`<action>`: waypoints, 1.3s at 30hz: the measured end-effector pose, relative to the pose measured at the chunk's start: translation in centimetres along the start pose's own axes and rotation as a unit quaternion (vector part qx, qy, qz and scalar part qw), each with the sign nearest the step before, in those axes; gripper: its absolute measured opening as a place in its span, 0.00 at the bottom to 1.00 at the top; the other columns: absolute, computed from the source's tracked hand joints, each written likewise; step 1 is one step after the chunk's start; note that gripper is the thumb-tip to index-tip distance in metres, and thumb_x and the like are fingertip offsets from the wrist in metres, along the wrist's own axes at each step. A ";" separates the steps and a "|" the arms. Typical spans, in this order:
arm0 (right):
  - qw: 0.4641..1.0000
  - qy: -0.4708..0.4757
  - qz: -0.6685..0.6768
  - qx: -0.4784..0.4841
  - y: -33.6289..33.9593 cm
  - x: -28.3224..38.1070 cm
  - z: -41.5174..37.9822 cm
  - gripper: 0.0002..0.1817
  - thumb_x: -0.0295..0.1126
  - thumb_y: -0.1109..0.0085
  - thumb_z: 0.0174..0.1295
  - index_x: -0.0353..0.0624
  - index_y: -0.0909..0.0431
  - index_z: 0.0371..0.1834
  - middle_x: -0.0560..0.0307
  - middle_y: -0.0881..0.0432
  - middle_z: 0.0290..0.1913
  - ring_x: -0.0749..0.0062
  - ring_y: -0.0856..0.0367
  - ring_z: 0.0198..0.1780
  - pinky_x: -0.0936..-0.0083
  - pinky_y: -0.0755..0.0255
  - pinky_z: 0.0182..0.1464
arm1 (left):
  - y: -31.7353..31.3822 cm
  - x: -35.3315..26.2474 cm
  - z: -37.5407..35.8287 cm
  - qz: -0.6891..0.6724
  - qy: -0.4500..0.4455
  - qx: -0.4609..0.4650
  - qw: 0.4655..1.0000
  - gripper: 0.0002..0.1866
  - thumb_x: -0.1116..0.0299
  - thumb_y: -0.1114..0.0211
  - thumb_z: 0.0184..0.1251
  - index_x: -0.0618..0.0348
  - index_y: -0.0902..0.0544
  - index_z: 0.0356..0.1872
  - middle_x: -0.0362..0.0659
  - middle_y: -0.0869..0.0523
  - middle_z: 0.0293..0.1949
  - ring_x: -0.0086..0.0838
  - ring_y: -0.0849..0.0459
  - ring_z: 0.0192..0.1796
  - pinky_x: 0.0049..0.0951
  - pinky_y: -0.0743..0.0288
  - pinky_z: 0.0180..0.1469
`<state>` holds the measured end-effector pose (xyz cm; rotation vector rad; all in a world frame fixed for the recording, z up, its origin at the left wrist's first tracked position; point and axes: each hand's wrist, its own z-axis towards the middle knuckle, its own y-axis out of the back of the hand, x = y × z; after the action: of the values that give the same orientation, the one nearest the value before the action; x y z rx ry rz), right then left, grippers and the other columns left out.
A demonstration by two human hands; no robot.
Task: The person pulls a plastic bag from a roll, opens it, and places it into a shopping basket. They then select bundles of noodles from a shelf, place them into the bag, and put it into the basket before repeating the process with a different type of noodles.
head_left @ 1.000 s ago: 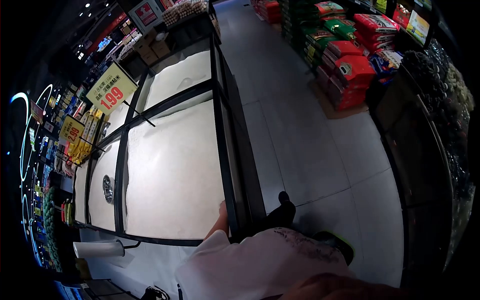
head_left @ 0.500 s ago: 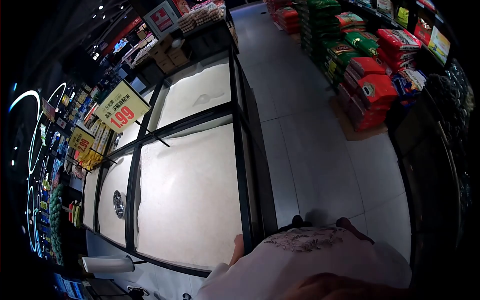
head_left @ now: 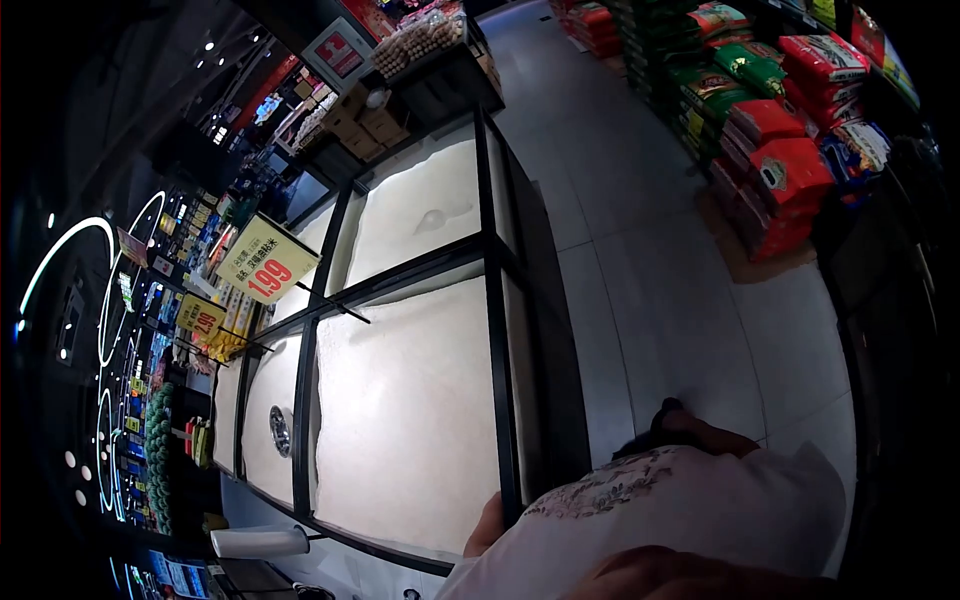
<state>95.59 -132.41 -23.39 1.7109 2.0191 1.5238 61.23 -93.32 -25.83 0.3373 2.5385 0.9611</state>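
My left hand [head_left: 485, 527] is beside the black frame at the near right corner of a large bin [head_left: 508, 420], over its pale, rice-like grain [head_left: 405, 400]. Only part of this hand shows past my white top [head_left: 690, 510], and its fingers are not distinct. Low in front of my body is my right hand [head_left: 650, 577], dark and blurred, with its fingers hidden. A round metal bowl or scoop [head_left: 280, 431] lies on the grain in the compartment to the left. Above the bins stands a yellow price sign [head_left: 268, 262] reading 1.99.
A smaller 2.99 sign [head_left: 202, 319] stands farther left. Stacked red bags [head_left: 790, 180] and green bags [head_left: 750, 70] line the right side of the tiled aisle [head_left: 640, 270]. A white roll [head_left: 260, 542] juts out at the near left. Cartons [head_left: 365, 122] and an egg display [head_left: 420, 45] are beyond the bins.
The view has shifted, so the bins and signs appear farther right and lower. A foot now reaches farther forward on the floor. My left hand remains by the bin's corner.
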 end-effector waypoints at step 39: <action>0.906 0.245 -0.336 0.075 4.1 -17.2 5.6 0.07 0.32 0.48 0.43 0.42 0.21 0.19 0.48 0.22 0.25 0.54 0.23 0.32 0.65 0.27 0.33 | 6.0 -11.6 -1.6 -0.044 0.139 -0.282 0.948 0.18 0.62 0.41 0.44 0.60 0.21 0.37 0.53 0.19 0.32 0.46 0.21 0.38 0.36 0.27 0.42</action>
<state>108.28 -143.03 -31.86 0.5220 2.6166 1.6460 71.32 -94.01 -17.45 -0.0885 2.3397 1.7310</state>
